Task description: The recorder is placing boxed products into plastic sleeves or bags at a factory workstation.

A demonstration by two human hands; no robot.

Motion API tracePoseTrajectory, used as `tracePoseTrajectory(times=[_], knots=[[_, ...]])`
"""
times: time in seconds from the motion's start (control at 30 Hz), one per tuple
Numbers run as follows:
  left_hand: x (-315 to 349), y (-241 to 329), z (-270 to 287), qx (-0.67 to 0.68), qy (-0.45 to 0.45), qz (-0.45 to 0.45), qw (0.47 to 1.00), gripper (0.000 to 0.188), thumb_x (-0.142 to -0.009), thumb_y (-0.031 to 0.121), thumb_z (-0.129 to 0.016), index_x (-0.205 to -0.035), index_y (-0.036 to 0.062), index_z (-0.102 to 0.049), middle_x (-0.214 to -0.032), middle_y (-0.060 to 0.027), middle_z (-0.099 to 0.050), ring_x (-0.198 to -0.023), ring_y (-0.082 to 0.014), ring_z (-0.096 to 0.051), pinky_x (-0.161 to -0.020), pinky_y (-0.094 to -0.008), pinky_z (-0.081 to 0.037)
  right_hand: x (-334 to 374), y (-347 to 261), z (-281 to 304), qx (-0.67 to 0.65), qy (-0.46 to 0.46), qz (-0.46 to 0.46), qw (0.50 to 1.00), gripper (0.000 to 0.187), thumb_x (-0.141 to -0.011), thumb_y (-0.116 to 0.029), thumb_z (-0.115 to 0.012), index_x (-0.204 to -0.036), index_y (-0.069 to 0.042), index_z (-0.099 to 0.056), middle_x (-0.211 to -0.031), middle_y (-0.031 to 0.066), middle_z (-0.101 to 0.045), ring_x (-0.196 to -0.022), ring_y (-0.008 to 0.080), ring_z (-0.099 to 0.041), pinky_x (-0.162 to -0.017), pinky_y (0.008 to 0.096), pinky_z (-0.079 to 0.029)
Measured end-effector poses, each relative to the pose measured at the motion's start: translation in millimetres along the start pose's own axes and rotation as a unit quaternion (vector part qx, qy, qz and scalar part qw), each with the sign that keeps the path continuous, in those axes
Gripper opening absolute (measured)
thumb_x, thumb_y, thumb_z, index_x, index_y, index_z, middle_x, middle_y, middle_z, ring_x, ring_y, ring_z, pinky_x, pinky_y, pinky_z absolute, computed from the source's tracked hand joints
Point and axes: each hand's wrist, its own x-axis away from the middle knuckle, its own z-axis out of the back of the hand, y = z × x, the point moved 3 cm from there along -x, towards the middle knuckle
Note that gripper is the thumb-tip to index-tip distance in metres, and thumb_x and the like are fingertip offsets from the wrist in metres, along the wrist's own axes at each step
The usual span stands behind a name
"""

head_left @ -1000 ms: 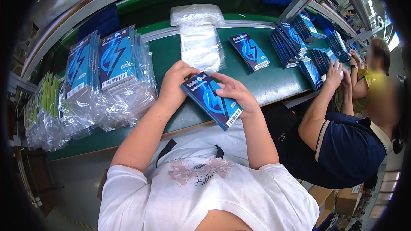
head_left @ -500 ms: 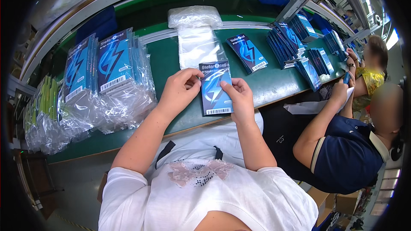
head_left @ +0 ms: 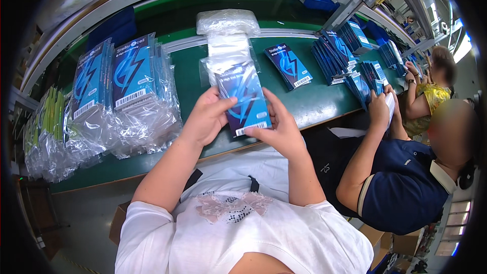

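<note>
Here, blue box (head_left: 248,109) between both hands (head_left: 205,115) (head_left: 282,127)

- Left forearm (head_left: 170,170) comes up from the lower left and slants inward, bare.
- Right forearm (head_left: 307,177) rises more steeply, leaning a little to the left, bare too.
- Left hand (head_left: 205,119) is turned palm inward, its thumb (head_left: 225,105) reaching right and its other fingers bent in a grip.
- Right hand (head_left: 283,129) faces it, just beside, also gripping: thumb (head_left: 257,133) pointing left, forefinger (head_left: 272,102) stretched forward.
- Both wrists are bare, the hands near each other without touching.
</note>
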Motion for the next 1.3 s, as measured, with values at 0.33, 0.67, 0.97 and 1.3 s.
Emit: tracePoseTrajectory(times=[0.33,0.67,0.97,1.3], knots=[[28,-5,-39,-0.153,-0.231,0.077,0.958,0.034,-0.095,0.014,-0.057,-0.125,-0.0017,-0.053,-0.123,-0.0128,-0.058,-0.116,-0.0233,-0.057,-0.1,-0.0383,-0.045,26,-56,18,0.164,0.262,0.374,0.874,0.024,-0.085,0.013,-0.05,-0.101,0.003,-0.064,-0.092,0.0132,-0.063,-0.077,0.0161,-0.06,-0.07,0.0247,-0.048],[38,-18,-35,0.133,-0.016,0.124,0.983,0.051,-0.094,0.023,-0.054,-0.139,0.0019,-0.042,-0.112,-0.0079,-0.06,-0.103,-0.0118,-0.056,-0.087,-0.0282,-0.045,39,-63,-42,0.154,-0.128,0.341,0.919,0.04,-0.078,-0.001,-0.067,-0.117,0.002,-0.058,-0.104,0.014,-0.061,-0.088,0.0208,-0.058,-0.076,0.0294,-0.047],[73,134,-55,-0.547,0.116,-0.414,0.718,0.058,-0.078,-0.004,-0.045,-0.136,-0.0013,-0.045,-0.136,-0.0121,-0.049,-0.125,-0.0211,-0.047,-0.105,-0.0316,-0.035,28,-39,-27,0.029,-0.088,0.239,0.967,0.052,-0.077,-0.004,-0.069,-0.126,0.001,-0.054,-0.113,0.0161,-0.057,-0.091,0.0209,-0.059,-0.076,0.0309,-0.048],[69,142,-6,-0.852,0.321,-0.146,0.386,0.052,-0.092,0.029,-0.054,-0.131,-0.0047,-0.046,-0.139,-0.0264,-0.041,-0.134,-0.0434,-0.033,-0.112,-0.0508,-0.024,23,-23,-19,0.026,-0.054,0.201,0.978,0.03,-0.085,-0.002,-0.061,-0.114,0.004,-0.06,-0.105,0.0133,-0.059,-0.086,0.0164,-0.061,-0.077,0.0275,-0.05]])
